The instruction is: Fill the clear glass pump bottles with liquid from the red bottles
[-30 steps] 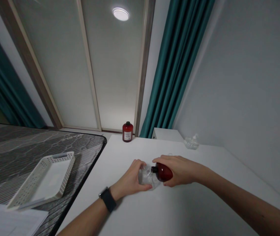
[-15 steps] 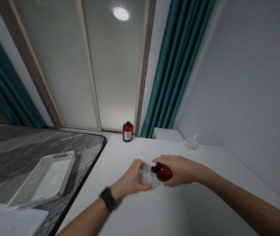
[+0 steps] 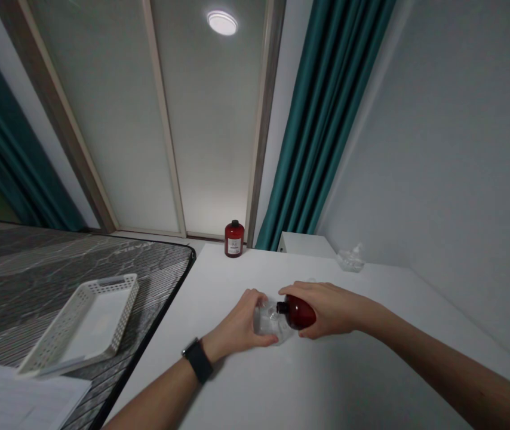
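Red bottle (image 3: 301, 313) is gripped in the right hand (image 3: 324, 306), fingers and thumb curved around its body, and tilted with its black neck pointing left over the clear container (image 3: 266, 321); whether they touch cannot be determined. Left hand (image 3: 245, 322) is half spread around the clear container, thumb and fingers on opposing sides, over the white surface (image 3: 255, 388). Farther out, the labelled bottle (image 3: 234, 240) stands at the far edge, a clear vessel (image 3: 350, 260) sits to its right, and the basket (image 3: 91, 325) lies left of the surface, beside papers (image 3: 26, 397).

Glossy red bottle (image 3: 300, 312), smooth clear container (image 3: 267, 322), smooth table (image 3: 246, 388), plastic-looking basket (image 3: 58, 326), matt paper sheets (image 3: 26, 397), cloth curtain (image 3: 324, 131)
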`<control>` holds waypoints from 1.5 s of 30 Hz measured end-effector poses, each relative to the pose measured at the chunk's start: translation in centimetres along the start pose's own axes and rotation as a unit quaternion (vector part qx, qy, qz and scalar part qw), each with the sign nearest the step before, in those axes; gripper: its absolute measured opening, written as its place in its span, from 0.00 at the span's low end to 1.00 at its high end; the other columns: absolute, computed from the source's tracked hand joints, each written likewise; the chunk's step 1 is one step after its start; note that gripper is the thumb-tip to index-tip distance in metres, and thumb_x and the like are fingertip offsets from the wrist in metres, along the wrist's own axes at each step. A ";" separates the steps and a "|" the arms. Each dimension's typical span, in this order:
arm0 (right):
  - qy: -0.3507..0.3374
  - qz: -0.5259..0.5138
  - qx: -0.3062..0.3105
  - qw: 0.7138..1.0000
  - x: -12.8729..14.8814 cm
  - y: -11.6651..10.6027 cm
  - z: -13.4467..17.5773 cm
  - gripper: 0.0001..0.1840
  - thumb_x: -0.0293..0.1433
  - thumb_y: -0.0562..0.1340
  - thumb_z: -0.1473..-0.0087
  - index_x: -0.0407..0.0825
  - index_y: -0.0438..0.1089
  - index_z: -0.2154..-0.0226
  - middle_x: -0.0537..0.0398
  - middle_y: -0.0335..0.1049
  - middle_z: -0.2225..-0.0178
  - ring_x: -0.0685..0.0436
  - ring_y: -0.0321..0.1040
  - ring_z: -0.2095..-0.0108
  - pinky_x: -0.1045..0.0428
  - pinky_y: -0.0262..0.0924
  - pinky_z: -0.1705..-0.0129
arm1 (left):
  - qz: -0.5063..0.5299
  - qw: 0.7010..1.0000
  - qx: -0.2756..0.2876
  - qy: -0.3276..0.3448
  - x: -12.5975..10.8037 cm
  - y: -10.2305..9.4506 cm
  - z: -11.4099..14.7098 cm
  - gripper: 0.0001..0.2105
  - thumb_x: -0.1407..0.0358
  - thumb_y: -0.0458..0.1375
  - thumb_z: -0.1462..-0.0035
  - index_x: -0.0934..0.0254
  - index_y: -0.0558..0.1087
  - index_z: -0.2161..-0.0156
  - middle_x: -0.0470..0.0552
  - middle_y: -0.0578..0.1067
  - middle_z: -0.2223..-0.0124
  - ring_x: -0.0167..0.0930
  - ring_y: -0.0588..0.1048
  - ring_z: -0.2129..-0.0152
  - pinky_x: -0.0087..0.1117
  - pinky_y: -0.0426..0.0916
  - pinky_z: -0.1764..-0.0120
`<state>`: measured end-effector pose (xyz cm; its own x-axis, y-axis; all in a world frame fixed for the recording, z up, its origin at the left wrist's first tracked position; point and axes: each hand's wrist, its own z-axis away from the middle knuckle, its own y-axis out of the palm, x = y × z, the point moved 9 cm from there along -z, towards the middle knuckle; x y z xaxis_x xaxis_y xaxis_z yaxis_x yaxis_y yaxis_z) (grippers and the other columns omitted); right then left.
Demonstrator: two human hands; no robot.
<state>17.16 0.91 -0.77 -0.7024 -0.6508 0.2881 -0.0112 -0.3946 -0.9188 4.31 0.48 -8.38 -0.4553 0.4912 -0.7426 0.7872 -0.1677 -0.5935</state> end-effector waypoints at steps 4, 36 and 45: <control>0.003 -0.003 0.002 1.000 0.0 0.0 0.1 0.37 0.38 0.69 0.56 0.56 0.62 0.43 0.49 0.70 0.50 0.33 0.69 0.53 0.42 0.62 0.54 | -0.003 1.000 0.005 -0.006 -0.1 -0.1 0.0 0.28 0.63 0.72 0.59 0.64 0.65 0.55 0.50 0.68 0.56 0.37 0.68 0.59 0.38 0.67 0.55; 0.002 0.002 0.004 1.000 0.2 -0.2 -0.1 0.37 0.38 0.69 0.56 0.57 0.62 0.43 0.48 0.70 0.50 0.32 0.69 0.53 0.42 0.62 0.54 | 0.006 1.000 0.002 0.001 0.2 0.0 0.2 0.28 0.64 0.72 0.59 0.63 0.64 0.54 0.51 0.68 0.55 0.37 0.69 0.59 0.38 0.67 0.56; 0.005 -0.001 0.010 1.000 0.0 0.0 -0.2 0.38 0.39 0.69 0.56 0.58 0.61 0.42 0.49 0.70 0.49 0.32 0.69 0.52 0.42 0.62 0.54 | 0.006 1.000 0.003 -0.002 0.5 0.1 0.1 0.28 0.62 0.72 0.59 0.63 0.64 0.54 0.50 0.68 0.56 0.36 0.69 0.60 0.38 0.68 0.57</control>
<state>17.06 1.04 -0.78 -0.7091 -0.6437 0.2880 0.0012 -0.4095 -0.9123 4.08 0.59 -8.81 -0.4486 0.4851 -0.7506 0.7895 -0.1784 -0.5872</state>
